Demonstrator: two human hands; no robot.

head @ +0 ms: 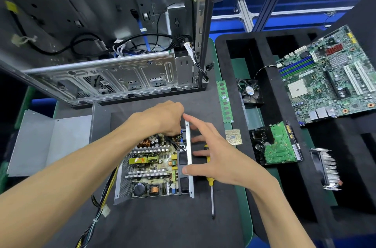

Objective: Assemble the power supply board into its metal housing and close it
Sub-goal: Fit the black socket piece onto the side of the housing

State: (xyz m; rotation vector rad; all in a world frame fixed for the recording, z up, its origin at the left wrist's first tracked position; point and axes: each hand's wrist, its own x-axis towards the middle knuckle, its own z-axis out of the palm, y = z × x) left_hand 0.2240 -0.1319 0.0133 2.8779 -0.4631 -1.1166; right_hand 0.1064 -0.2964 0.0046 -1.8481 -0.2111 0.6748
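One board sat in one metal housing, one screwdriver at its three o'clock. The left hand curled over the board's twelve o'clock corner, its grip hidden; the right hand, fingers spread wide, touched the housing's wall.

Both forearms are bare up to the frame edge, with no sleeve in view. The left hand and right hand wear nothing (gloves, rings, watch).
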